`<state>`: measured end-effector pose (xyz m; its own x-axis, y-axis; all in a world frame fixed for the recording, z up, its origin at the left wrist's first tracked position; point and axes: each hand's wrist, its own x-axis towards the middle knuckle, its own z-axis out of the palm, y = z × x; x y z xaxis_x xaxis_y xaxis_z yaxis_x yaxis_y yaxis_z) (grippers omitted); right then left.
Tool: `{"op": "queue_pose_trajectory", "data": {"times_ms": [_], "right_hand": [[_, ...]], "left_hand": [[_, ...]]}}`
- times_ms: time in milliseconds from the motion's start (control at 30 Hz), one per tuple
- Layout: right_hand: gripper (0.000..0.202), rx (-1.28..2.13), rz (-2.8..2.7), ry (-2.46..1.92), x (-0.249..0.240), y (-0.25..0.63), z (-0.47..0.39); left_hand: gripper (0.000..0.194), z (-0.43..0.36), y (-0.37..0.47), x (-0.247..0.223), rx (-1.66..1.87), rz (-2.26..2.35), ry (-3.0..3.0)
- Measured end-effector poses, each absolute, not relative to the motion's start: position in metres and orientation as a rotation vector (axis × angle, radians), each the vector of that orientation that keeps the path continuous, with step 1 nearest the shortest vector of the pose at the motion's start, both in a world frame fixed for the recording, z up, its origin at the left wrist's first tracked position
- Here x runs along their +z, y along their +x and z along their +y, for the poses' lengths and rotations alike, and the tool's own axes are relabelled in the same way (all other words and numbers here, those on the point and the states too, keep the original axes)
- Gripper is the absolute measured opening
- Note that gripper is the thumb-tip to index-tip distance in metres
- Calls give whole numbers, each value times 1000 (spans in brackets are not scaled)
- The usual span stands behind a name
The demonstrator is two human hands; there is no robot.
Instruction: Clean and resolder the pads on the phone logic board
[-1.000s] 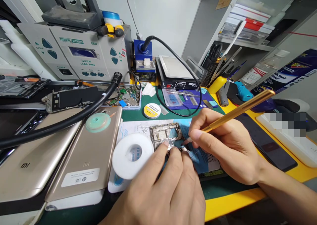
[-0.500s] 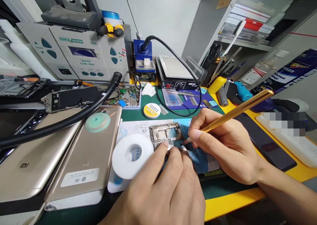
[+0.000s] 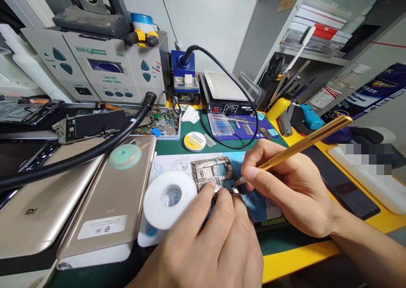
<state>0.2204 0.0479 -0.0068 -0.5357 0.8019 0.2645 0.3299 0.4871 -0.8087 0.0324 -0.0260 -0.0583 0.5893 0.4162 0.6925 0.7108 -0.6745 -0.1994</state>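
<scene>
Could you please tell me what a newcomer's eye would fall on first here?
Probably the gold pen-like tool slanting up from the right hand, its tip down by the circuit board that the left hand touches. Next might come the white ring-shaped roll beside the left hand, then the grey QUICK hot-air station at the back left.

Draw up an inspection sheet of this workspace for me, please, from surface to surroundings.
Surface: green mat, printed pad on it.
Work pieces: circuit board on the pad; gold pen-like tool, tip close to the board.
Clutter: white roll beside the board; gold-backed phones at picture left; round tin beyond the pad.
Hands: left hand has fingertips at the board; right hand grips the tool.
Cables: black hose over one phone; thin black cable curving from the blue stand.
Surroundings: grey QUICK station back left; shelf back right.
</scene>
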Motion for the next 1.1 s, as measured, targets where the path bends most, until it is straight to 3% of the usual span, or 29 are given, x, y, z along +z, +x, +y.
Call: {"op": "queue_pose_trajectory", "data": {"times_ms": [1100], "right_hand": [[21,889,-2110,-946,-5,221,47]], "left_hand": [[19,-25,30,-52,-839,-869,-2409]]}}
